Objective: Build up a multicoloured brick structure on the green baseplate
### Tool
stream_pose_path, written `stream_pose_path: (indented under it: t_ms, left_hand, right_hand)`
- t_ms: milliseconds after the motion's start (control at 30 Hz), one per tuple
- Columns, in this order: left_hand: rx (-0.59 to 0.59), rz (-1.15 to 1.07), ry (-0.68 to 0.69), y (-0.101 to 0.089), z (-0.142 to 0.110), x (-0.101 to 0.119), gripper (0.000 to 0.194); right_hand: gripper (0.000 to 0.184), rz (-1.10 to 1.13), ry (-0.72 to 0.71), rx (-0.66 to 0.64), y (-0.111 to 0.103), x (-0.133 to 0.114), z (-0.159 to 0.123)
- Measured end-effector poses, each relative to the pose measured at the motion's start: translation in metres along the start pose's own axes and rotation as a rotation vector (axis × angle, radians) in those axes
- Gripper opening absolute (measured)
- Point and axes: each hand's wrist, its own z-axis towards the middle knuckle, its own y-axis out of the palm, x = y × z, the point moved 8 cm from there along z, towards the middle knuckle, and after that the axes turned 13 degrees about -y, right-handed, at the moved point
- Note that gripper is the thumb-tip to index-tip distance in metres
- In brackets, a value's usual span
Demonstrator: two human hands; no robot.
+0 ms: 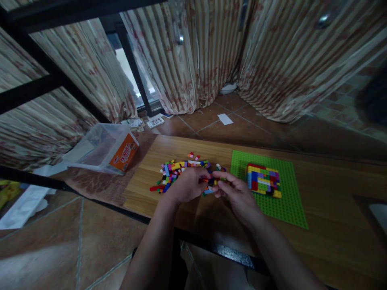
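Loose toy building bricks in many colours lie in a pile on the wooden board. Over the pile's right side is my left hand, its fingers curled together at the tips; what they hold, if anything, is hidden. My right hand almost meets it, thumb and fingers pinched. A yellow bit shows by those fingertips, but I cannot tell whether it is held or lies behind. To the right, a multicoloured block of joined bricks sits on a green studded baseplate.
At the left stands a clear plastic bin with an orange label. Striped curtains hang behind the table. A white paper lies on the tiled floor. A dark metal edge runs along the table's near side.
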Motion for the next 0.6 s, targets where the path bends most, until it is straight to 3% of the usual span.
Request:
stream_pose_path:
  t_ms: [200,467,600]
  left_hand:
    - [0.007,0.122,-0.007,0.001,0.000,0.001,0.017]
    - [0.113,0.341,-0.048,0.013,0.008,0.008,0.025]
    - [0.107,0.444,-0.092,0.019,0.011,0.008,0.021]
  right_hand:
    - [0.050,0.001,0.012,0.028,-0.010,0.003,-0.002]
    - [0.047,0.119,0.028,0.050,-0.007,-0.007,-0.003]
    - [0.043,0.064,-0.036,0.087,-0.014,-0.018,-0.005]
